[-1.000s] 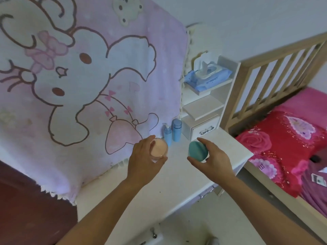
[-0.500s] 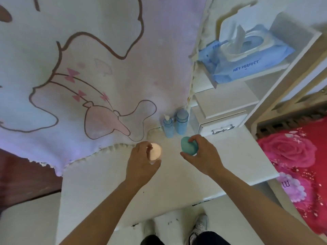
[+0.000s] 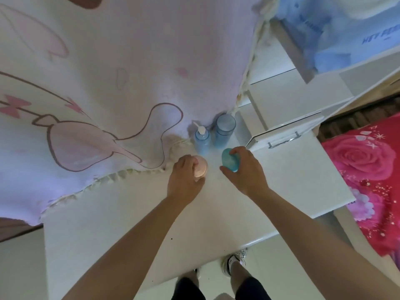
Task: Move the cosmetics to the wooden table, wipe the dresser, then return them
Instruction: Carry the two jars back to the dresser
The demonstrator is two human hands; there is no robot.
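Observation:
My left hand [image 3: 185, 179] grips a round pink jar [image 3: 201, 171] low over the white dresser top [image 3: 216, 224]. To its right, my right hand [image 3: 245, 169] holds a teal round jar [image 3: 229, 159], fingers curled round its rim. Whether either jar touches the surface I cannot tell. Just behind them stand a blue pump bottle [image 3: 201, 139] and a taller blue capped bottle [image 3: 224, 131], upright against the hanging cloth.
A pink cartoon-print blanket [image 3: 108, 83] drapes over the dresser's back and left part. A small white drawer unit [image 3: 283, 135] with a metal handle sits at right, a blue wipes pack [image 3: 346, 33] above it. A red floral bed [image 3: 368, 169] lies beyond the dresser's right edge.
Both hands carried the jars forward and down toward the two blue bottles. The view tilted from looking ahead to looking down at the dresser top.

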